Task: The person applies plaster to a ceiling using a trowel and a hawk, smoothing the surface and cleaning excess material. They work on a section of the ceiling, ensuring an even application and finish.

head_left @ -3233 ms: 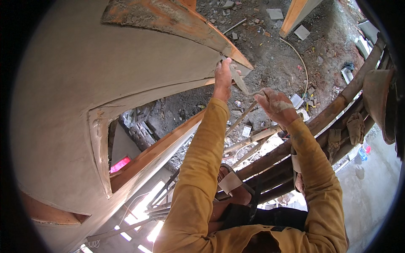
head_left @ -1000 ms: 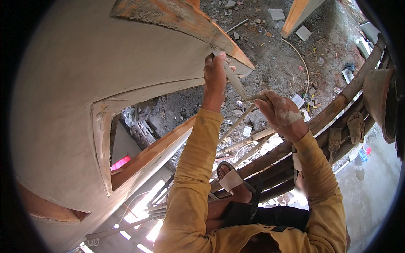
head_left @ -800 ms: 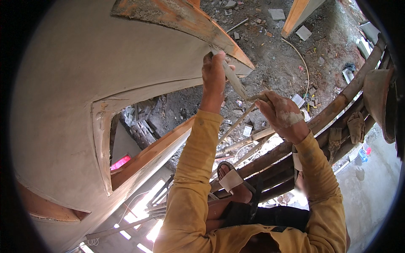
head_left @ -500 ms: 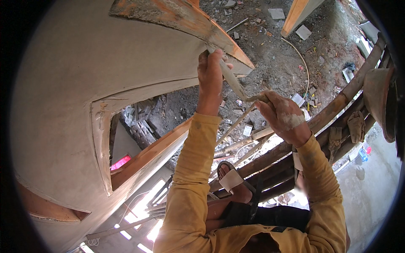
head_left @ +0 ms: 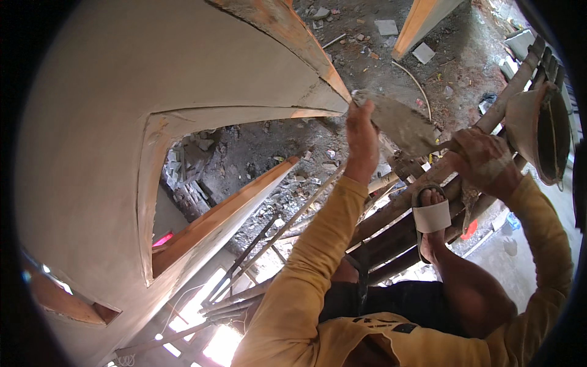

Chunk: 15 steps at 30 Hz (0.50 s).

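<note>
While the right hand (head_left: 486, 160) grips the trowel (head_left: 400, 122) at its handle end, the left (head_left: 364, 139) meets the blade's far tip, pinching or not I can't tell; the wall (head_left: 92, 122) looks mostly smoothed, its edge beside the wooden frame (head_left: 293, 33) seemingly unfinished.

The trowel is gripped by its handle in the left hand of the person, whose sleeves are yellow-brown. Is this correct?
Not quite: in the head view, the right hand grips the trowel by its handle, while the left hand is at the other end. The sleeves are yellow-brown.
</note>
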### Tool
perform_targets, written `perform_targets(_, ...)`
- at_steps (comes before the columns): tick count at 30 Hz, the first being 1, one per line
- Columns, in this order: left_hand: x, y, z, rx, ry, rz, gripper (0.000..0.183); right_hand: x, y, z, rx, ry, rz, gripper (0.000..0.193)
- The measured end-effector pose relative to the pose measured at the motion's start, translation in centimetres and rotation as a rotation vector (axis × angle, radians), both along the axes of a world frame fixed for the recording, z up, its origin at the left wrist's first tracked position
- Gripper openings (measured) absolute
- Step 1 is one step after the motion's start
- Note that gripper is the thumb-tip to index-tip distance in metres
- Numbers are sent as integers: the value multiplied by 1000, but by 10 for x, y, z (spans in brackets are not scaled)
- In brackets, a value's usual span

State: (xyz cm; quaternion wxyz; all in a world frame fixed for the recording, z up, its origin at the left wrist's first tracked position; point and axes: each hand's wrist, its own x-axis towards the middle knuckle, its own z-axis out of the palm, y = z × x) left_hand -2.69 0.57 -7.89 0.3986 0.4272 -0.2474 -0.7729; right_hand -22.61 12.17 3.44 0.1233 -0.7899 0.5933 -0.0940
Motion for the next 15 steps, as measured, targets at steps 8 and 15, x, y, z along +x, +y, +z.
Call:
perform_targets(8, 6, -8, 12, -148, -215, 49, 37, -9, 35, -25, 190, -74, -310, 33)
perform_targets(15, 121, 20, -53, -153, -868, -112, 40, 21, -22, -120, -300, -167, -293, 35)
